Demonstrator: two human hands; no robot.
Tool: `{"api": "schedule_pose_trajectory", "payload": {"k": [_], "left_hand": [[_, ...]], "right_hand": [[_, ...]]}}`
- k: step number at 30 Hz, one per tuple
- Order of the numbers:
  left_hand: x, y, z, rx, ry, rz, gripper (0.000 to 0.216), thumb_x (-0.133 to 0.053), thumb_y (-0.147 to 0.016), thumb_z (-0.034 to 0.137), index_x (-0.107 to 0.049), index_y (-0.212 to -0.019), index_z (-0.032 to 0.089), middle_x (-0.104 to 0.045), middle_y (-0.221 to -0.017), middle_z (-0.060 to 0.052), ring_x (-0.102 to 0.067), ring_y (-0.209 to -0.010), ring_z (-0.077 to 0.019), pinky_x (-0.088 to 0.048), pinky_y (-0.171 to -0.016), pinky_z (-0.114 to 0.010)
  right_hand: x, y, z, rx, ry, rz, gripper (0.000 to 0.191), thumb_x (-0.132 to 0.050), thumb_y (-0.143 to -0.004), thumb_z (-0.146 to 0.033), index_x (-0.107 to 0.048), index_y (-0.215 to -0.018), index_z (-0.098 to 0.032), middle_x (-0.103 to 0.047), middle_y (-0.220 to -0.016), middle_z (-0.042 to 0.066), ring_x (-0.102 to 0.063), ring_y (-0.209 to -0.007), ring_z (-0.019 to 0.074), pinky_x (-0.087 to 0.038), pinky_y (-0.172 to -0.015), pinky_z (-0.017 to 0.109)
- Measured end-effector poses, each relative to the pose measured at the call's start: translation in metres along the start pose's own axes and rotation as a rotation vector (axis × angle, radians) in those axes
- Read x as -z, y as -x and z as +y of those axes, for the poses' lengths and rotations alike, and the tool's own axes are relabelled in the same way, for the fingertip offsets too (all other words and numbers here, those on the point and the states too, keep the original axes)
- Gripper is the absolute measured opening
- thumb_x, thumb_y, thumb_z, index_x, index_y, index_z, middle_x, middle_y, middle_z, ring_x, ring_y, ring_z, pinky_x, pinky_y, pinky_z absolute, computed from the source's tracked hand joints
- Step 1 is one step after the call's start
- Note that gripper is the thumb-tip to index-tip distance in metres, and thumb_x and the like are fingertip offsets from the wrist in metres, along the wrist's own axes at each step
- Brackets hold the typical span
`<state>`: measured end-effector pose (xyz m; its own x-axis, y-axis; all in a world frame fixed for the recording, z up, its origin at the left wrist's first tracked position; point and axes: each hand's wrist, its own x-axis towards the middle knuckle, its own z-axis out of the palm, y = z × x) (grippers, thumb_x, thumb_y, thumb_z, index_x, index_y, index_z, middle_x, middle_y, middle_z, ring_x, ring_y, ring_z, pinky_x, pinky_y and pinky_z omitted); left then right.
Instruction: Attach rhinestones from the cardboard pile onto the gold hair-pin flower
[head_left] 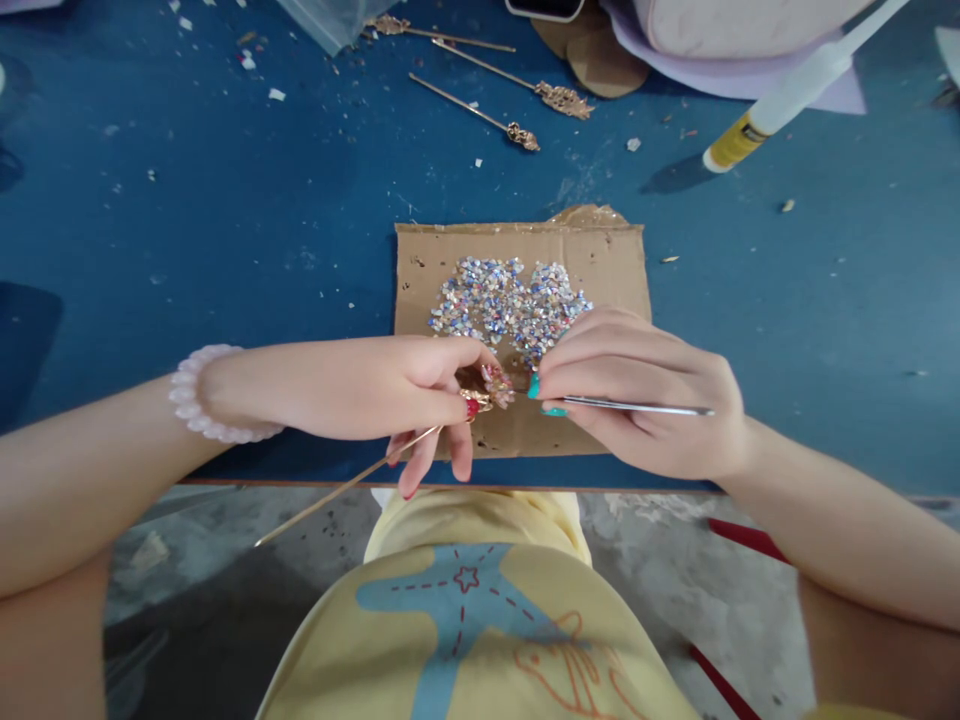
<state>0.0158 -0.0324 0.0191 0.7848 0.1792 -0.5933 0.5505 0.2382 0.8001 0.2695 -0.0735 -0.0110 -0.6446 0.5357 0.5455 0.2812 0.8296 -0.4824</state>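
Observation:
My left hand pinches a gold hairpin near its ornate head, and the long stick slants down past the table's front edge. Pink stones cover part of the ornament at the fingertips. Between thumb and fingers of my right hand lies a thin metal tool, perhaps tweezers. Its tip points at the stones; whether it grips one is too small to tell. Beneath both hands is a cardboard sheet, bearing a pile of small blue, white and clear rhinestones.
Several more gold hairpins lie at the back of the blue table. A glue bottle with a yellow label stands at the back right. A clear plastic bag and a pale pink object are along the far side.

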Motion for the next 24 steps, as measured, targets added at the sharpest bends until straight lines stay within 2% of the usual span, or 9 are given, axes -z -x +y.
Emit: {"api": "schedule_pose_trajectory", "payload": {"k": [11, 16, 20, 24], "left_hand": [[-0.0007, -0.0004, 0.001, -0.003, 0.002, -0.002, 0.014, -0.039, -0.109, 0.026, -0.044, -0.121, 0.022, -0.08, -0.095, -0.006, -0.07, -0.05, -0.012, -0.05, -0.049, -0.024], [0.0001, 0.001, -0.0015, -0.037, 0.007, -0.011, 0.026, -0.046, -0.105, 0.022, -0.044, -0.131, 0.021, -0.082, -0.096, -0.005, -0.072, -0.053, -0.0124, -0.05, -0.051, -0.023], [-0.0011, 0.0017, -0.0019, -0.059, 0.02, 0.045, 0.025, -0.046, -0.104, 0.019, -0.047, -0.129, 0.02, -0.083, -0.099, -0.006, -0.076, -0.059, -0.0143, -0.052, -0.051, -0.023], [-0.0027, 0.0015, -0.0028, -0.113, 0.047, 0.127, 0.028, -0.049, -0.104, 0.02, -0.045, -0.131, 0.02, -0.084, -0.101, -0.007, -0.079, -0.063, -0.0159, -0.054, -0.051, -0.022]], "right_hand": [[-0.0012, 0.0008, 0.0008, 0.006, -0.002, -0.006, 0.01, -0.063, -0.104, -0.012, -0.068, -0.103, -0.02, -0.078, -0.096, 0.006, -0.073, -0.086, 0.0175, -0.06, -0.086, 0.037], [0.0032, 0.0004, 0.0008, -0.003, -0.011, 0.01, 0.014, -0.058, -0.105, -0.013, -0.069, -0.105, -0.022, -0.079, -0.099, 0.006, -0.075, -0.089, 0.0178, -0.063, -0.087, 0.038], [0.0048, 0.0001, 0.0039, 0.049, -0.019, 0.119, 0.013, -0.06, -0.106, -0.02, -0.072, -0.106, -0.025, -0.081, -0.097, 0.003, -0.078, -0.087, 0.0168, -0.066, -0.082, 0.035], [0.002, 0.0007, 0.0085, 0.014, -0.04, 0.338, 0.009, -0.066, -0.103, -0.024, -0.074, -0.107, -0.023, -0.082, -0.094, 0.004, -0.079, -0.087, 0.018, -0.067, -0.078, 0.034]]}}
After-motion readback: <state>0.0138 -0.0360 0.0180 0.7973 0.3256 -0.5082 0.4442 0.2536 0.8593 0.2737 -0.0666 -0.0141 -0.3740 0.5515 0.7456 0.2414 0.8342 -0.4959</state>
